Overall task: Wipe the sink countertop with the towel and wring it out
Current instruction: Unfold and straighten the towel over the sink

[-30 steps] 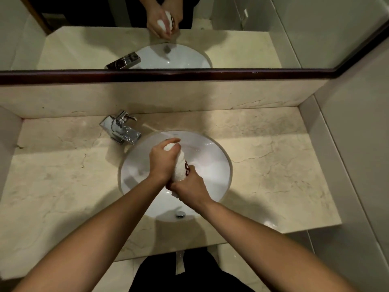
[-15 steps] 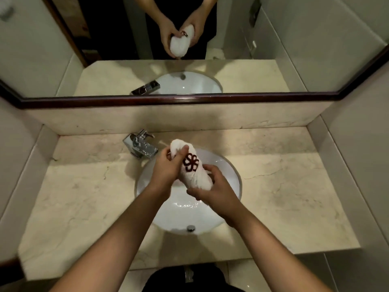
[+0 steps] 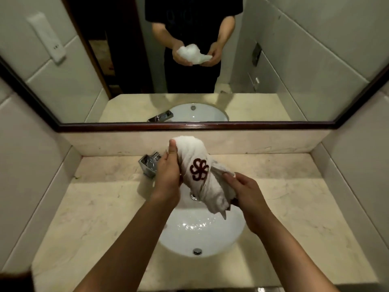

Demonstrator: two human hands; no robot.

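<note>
A white towel (image 3: 207, 186) with a dark red flower emblem is bunched into a twisted roll above the white oval sink (image 3: 200, 234). My left hand (image 3: 168, 173) grips its upper end, thumb up along the cloth. My right hand (image 3: 246, 188) holds the lower end, fingers curled into the folds. A corner of the towel hangs down over the wet basin. The beige marble countertop (image 3: 94, 207) surrounds the sink on both sides.
A chrome faucet (image 3: 148, 165) stands at the sink's back left, partly hidden by my left hand. A dark-framed mirror (image 3: 189, 125) runs along the back and reflects a person holding the towel. Tiled walls close in on the left and right.
Both hands have lifted the towel higher above the basin, and the tight twist has loosened so the emblem shows. The camera has tilted up, showing more of the mirror.
</note>
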